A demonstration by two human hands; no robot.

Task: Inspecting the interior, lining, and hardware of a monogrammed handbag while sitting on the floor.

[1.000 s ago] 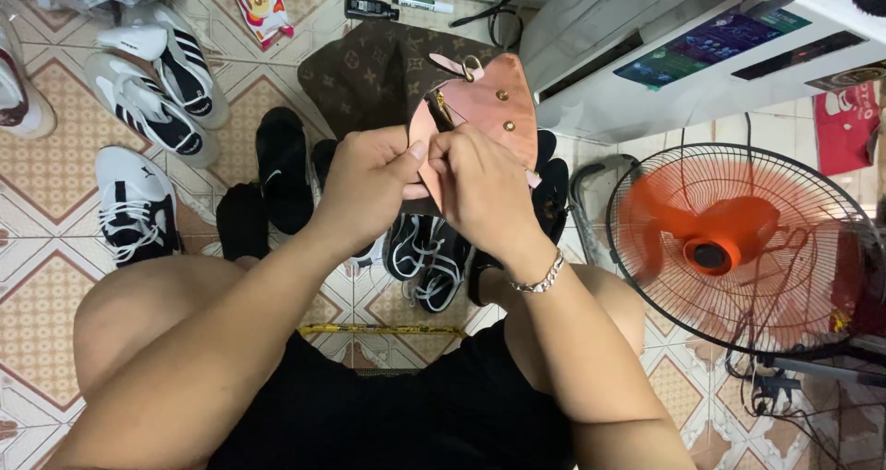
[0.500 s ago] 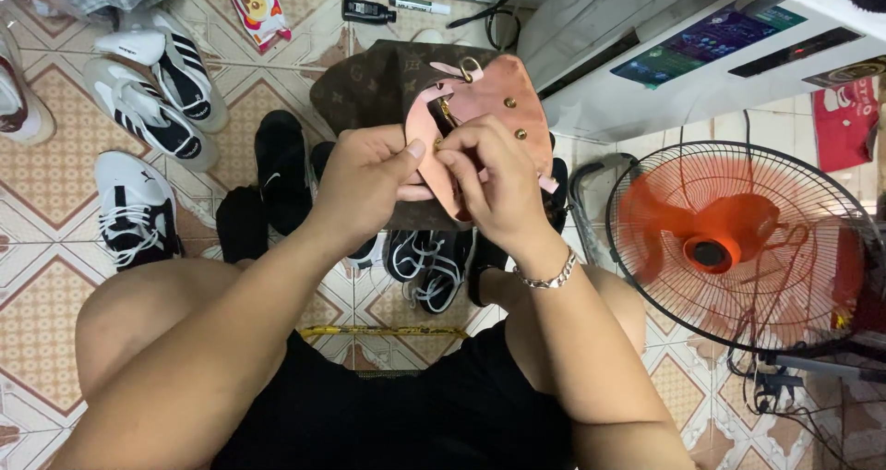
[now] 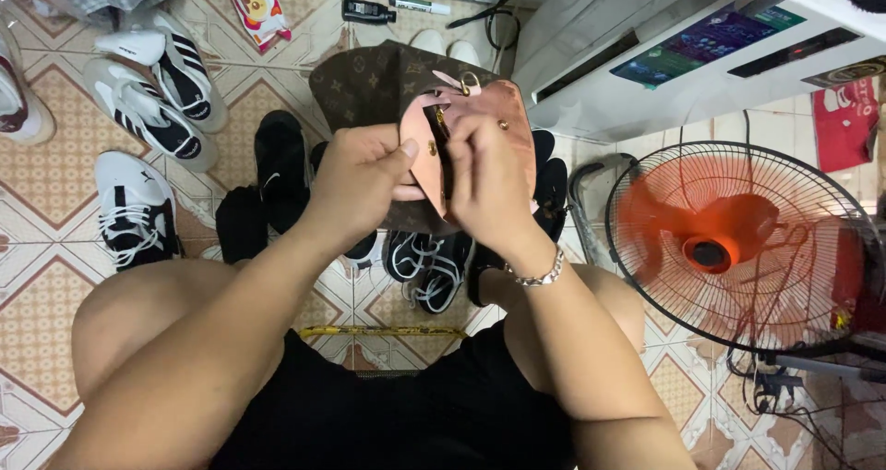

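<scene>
**Two hands closed on a brown bag's pink flap**

Two bare hands meet at the centre of the head view, held above the person's lap. The left hand (image 3: 355,179) is curled, thumb and fingers pinched on the near edge of the pink leather flap (image 3: 489,119) of a brown patterned bag (image 3: 369,87). The right hand (image 3: 484,184) grips the same flap from the other side, fingers bent tight around its edge near a small gold stud; a silver bracelet (image 3: 540,274) sits at that wrist. The flap stands folded upward between both hands, its inner side facing the camera. The bag is raised off the floor, in front of the hands and partly hidden by them.

Below, on the patterned tile floor (image 3: 55,110), lie several shoes: white and black sneakers (image 3: 138,207) at the left, black shoes (image 3: 277,161) directly under the bag. An orange standing fan (image 3: 738,244) is at the right, well apart from the hands. A white appliance (image 3: 701,54) fills the upper right. A black marker (image 3: 367,10) and a white marker (image 3: 420,6) lie side by side on the floor beyond the bag.
</scene>
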